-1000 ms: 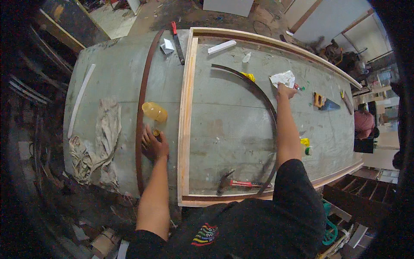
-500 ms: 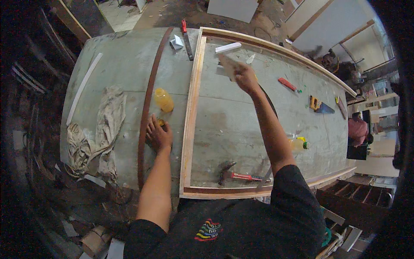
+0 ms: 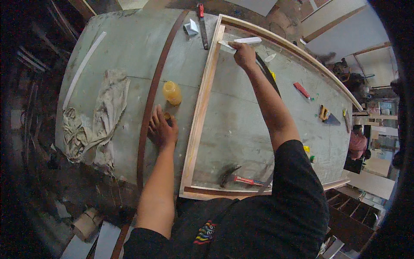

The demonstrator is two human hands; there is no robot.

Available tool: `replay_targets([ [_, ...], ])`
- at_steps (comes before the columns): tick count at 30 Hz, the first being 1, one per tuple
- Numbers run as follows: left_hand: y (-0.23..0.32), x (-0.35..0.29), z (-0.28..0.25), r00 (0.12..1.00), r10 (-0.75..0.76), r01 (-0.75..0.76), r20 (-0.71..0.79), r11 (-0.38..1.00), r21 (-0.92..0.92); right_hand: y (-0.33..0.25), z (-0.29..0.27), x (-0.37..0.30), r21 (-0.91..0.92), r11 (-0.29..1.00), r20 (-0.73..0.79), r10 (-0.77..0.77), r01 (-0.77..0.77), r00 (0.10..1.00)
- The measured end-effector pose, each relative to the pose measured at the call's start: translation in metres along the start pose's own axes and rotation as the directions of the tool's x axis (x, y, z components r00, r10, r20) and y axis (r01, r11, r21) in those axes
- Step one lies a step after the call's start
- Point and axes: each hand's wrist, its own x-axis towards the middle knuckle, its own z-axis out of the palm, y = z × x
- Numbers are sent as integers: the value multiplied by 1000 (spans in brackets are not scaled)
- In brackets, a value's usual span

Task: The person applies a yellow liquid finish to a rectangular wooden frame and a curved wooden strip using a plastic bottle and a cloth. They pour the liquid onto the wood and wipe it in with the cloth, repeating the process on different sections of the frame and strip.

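Note:
On the worktable (image 3: 241, 138), my left hand (image 3: 163, 131) rests with its fingers apart. Between its thumb and index finger sits a small round brownish cap (image 3: 167, 115), with no clear grip on it. Just beyond stands a bottle of yellow liquid (image 3: 171, 93). My right arm reaches far forward, its hand (image 3: 245, 55) closed on a thin, flat, pale piece (image 3: 227, 45) whose tip is by the far left corner of a wooden frame (image 3: 199, 110). A white block (image 3: 248, 40) lies just beyond that hand. Beside the right forearm is a dark curved strip (image 3: 266, 71).
Inside the frame lie a hammer (image 3: 246, 180), a handsaw (image 3: 328, 115) and a red-handled tool (image 3: 302, 90). To the left are a crumpled cloth (image 3: 111, 112), a brown strip (image 3: 157, 82) and a white strip (image 3: 84, 69). Another person (image 3: 359, 142) is at the far right.
My right hand has moved farther forward with the flat piece, toward the frame's far left corner. My left hand stays around the cap. The view has shifted slightly.

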Motion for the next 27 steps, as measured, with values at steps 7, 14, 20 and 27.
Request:
replay_targets([
  [7, 3, 2, -1, 998, 27, -29, -55, 999, -31, 17, 13, 15, 60, 988, 29, -145, 144, 989],
  [14, 3, 1, -2, 995, 43, -44, -90, 999, -15, -6, 8, -13, 63, 994, 107, -99, 92, 989],
  [20, 2, 0, -1, 995, 59, -59, -84, 998, 3, -37, -1, -61, 74, 995, 96, -75, 68, 993],
  [27, 1, 1, -1, 1000, 15, -15, -11, 1000, 3, -58, -10, -109, 67, 995, 155, -90, 80, 984],
])
